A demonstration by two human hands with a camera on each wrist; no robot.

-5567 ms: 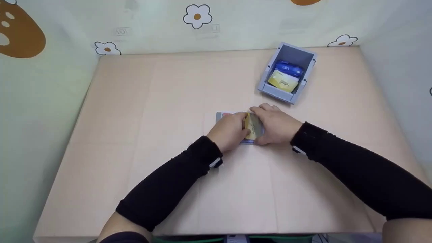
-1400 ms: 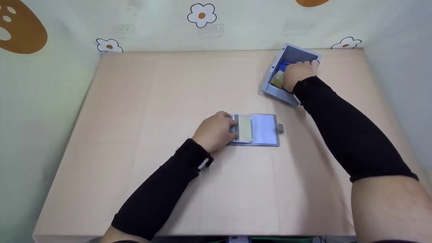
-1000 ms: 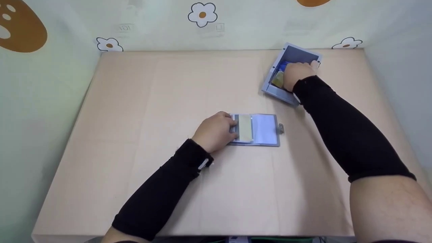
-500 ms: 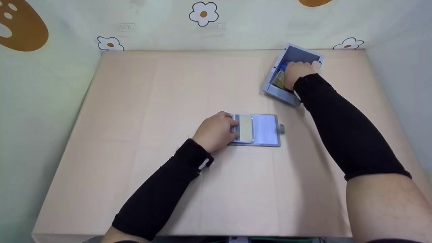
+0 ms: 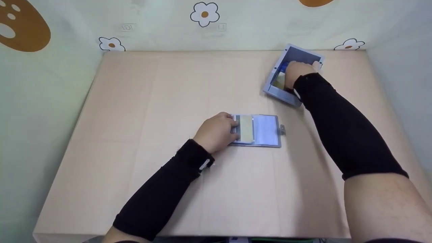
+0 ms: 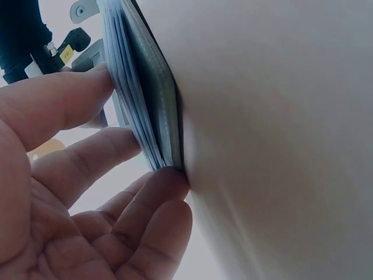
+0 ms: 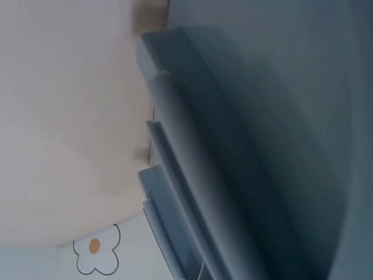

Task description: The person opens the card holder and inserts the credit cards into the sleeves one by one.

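A card holder [image 5: 266, 130] lies spread on the table, its clear right-hand page showing whitish and a pale yellow card [image 5: 246, 130] across its middle. On its left part my left hand [image 5: 216, 132] holds the leaves, thumb and fingertips at their edge. The left wrist view shows the stacked leaves [image 6: 131, 87] fanned beneath those fingertips. My right hand [image 5: 297, 72] reaches down into a grey bin [image 5: 280, 96], fingers hidden below the knuckles; I cannot tell what they hold. Beside it in the bin show a yellow card [image 5: 280, 82] and something blue [image 5: 284, 66].
The bin stands at the back right, near the patterned wall [image 5: 162, 27]; its grey wall [image 7: 204, 169] fills much of the right wrist view. A snap tab [image 5: 282, 130] sticks out from the card holder's right edge. The table's front edge [image 5: 209, 235] runs below the arms.
Both hands were at the card holder with a yellow card several seconds ago; the right hand has since gone into the bin. Over the last second it stays there, and the left hand keeps its place.
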